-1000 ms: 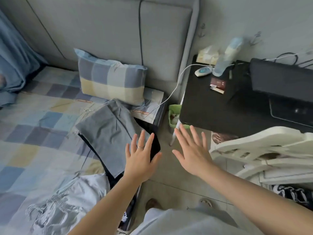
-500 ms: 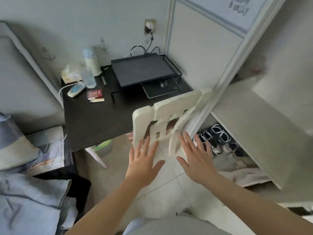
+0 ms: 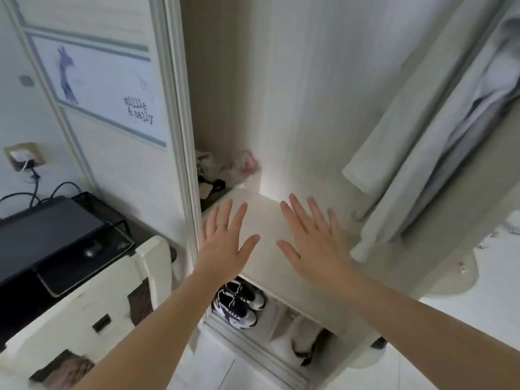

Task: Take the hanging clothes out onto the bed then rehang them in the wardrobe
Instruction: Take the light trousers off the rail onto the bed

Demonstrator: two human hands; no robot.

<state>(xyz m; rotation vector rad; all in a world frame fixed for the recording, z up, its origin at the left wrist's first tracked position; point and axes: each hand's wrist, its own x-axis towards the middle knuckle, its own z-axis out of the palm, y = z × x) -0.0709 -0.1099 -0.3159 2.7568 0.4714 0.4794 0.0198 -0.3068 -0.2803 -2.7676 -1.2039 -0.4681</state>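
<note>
Both hands [image 3: 223, 246] [image 3: 315, 243], empty as earlier, now before wardrobe shelf [image 3: 261, 218].

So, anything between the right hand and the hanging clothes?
Nothing visible. The right hand is open in front of the open wardrobe, and the hanging clothes hang up and to its right, only air between.
</note>
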